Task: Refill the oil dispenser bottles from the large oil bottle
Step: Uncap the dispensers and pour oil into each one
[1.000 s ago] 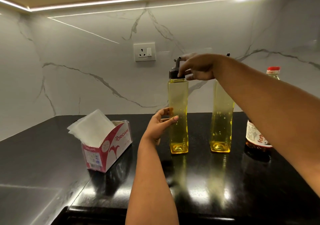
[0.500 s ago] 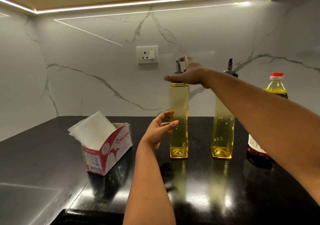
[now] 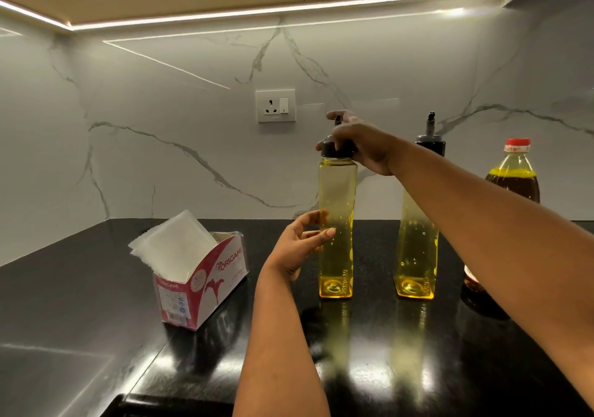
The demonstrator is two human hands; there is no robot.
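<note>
Right hand [image 3: 363, 144] fingers curling round black cap [image 3: 334, 149] of near dispenser [image 3: 336, 223]. Left hand [image 3: 297, 246] fingers spreading loosely, fingertips touching its side. Second dispenser [image 3: 416, 246], oil bottle [image 3: 514, 175] standing rightward.

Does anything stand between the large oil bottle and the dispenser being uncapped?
Yes. The second dispenser bottle stands between the large oil bottle and the left dispenser, whose cap the right hand grips. The right forearm crosses there too.

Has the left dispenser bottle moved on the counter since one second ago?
No. The left dispenser bottle keeps its spacing from the right dispenser bottle and tissue box.
</note>
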